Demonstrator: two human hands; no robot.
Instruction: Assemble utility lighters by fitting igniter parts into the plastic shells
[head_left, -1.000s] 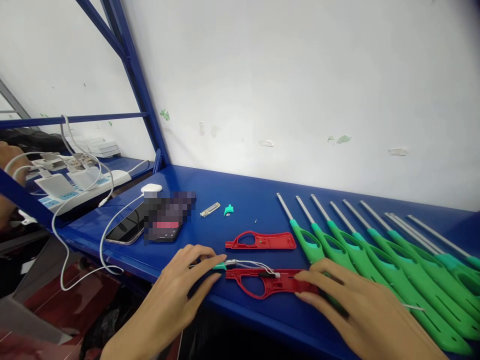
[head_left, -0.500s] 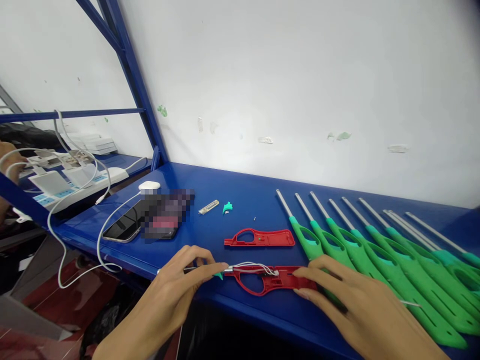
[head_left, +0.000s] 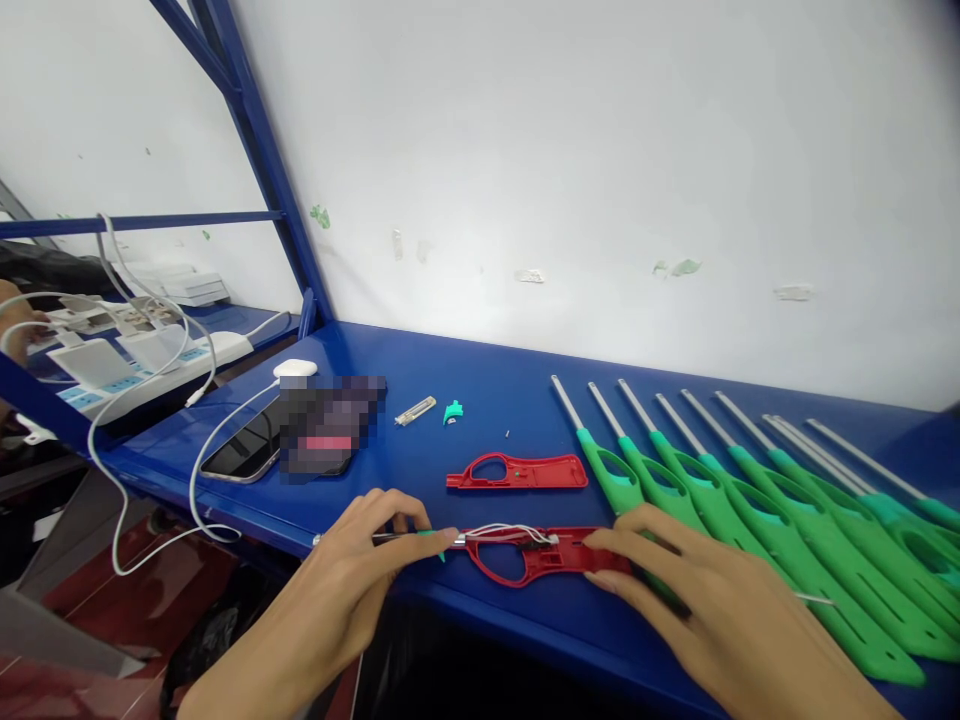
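Note:
My left hand (head_left: 364, 560) is closed around the metal tube (head_left: 459, 540) of an opened stick lighter, with a green collar showing under the fingertips. The tube's end lies at the front of a red lighter handle half (head_left: 517, 575), hollow side up. White wires (head_left: 510, 529) run from the tube into this half. My right hand (head_left: 690, 575) grips the wide end of the same half between thumb and fingers. Just behind it, a second red handle half (head_left: 551, 473) rests on the blue table, touched by neither hand.
Several green stick lighters (head_left: 675, 480) lie in a row at right. Behind the red halves are a small clear part (head_left: 416, 411), a green trigger-like piece (head_left: 454, 411) and a tiny pin (head_left: 507, 434). Two phones (head_left: 240, 445), a cable and a power strip (head_left: 217, 350) are at left.
The view has shifted slightly. Both hands keep the same hold on the tube and the red handle half, with hardly any movement.

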